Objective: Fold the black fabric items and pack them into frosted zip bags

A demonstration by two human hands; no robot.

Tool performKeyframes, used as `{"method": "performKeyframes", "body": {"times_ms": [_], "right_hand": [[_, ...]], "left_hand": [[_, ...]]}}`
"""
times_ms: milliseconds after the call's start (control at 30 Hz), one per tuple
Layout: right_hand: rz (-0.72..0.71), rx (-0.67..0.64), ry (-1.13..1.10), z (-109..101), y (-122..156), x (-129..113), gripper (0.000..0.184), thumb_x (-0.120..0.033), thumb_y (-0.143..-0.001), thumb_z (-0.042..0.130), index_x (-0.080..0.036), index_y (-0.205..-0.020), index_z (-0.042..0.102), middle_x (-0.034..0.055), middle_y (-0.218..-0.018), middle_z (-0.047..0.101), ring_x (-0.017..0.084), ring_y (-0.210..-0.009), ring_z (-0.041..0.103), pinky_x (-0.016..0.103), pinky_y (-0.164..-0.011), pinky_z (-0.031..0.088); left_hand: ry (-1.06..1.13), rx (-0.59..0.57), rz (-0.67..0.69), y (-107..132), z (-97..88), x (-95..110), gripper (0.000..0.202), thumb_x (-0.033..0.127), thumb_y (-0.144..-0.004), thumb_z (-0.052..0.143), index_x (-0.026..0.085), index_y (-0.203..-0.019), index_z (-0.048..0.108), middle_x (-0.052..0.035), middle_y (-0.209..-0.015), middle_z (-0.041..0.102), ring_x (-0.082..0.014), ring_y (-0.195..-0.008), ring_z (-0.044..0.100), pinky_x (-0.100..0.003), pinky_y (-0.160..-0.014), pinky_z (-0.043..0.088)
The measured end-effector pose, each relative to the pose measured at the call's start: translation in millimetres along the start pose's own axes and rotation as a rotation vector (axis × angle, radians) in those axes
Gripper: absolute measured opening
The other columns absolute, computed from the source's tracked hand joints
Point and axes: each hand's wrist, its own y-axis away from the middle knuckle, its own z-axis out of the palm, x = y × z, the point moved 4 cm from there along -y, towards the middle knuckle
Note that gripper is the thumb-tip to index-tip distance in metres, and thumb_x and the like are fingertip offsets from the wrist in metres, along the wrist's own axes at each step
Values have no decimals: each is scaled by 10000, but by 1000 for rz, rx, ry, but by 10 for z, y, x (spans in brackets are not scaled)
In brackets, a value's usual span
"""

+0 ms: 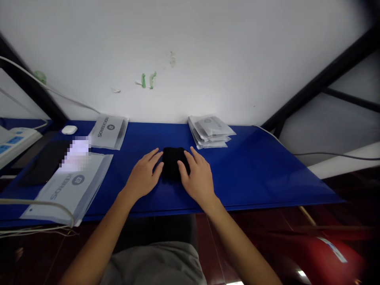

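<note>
A small folded black cloth item [173, 164] lies on the blue tabletop in front of me; its exact kind cannot be made out. My left hand [144, 173] rests at its left edge, fingers stretched forward and thumb apart from them. On the other side, my right hand [198, 177] lies over its right part. The right thumb and fingers are spread and touch the top of the black fabric. Neither hand is wrapped round it.
A stack of frosted zip bags [211, 130] lies at the back. To the left are a printed zip bag [108, 132], more bags [74, 190], a dark phone [47, 162], a white earbud case [69, 130] and a power strip [18, 144]. Cables cross the left edge.
</note>
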Motion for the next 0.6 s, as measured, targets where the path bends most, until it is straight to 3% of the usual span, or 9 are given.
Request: {"method": "performKeyframes", "body": {"times_ms": [200,367,600], "right_hand": [[80,-141,121,263,-18,-300,616,-491,-946,378,-84,-1405,425,216,-1473,386,382,-1339,376,556,-1045,340],[44,-322,134,454,21,-208,649,-480,-952,364,-88,-1467,318,173,-1517,325,343,-1412,260,547,-1119,242],[-20,-375,86,462,24,-39,662,-512,-950,321,-112,-1476,298,115,-1541,289,278,-1439,212,509,-1154,203]], "left_hand": [[-163,70,-124,118,-124,-309,393,283,-930,407,143,-1266,553,-116,-1380,530,-257,-1253,507,-455,-1040,434],[-198,64,-115,188,-106,-409,394,281,-929,409,132,-1262,557,-125,-1377,529,-262,-1264,494,-450,-1057,417],[-195,54,-107,254,-84,-464,394,286,-934,401,128,-1255,565,-128,-1379,525,-264,-1282,470,-465,-1081,389]]}}
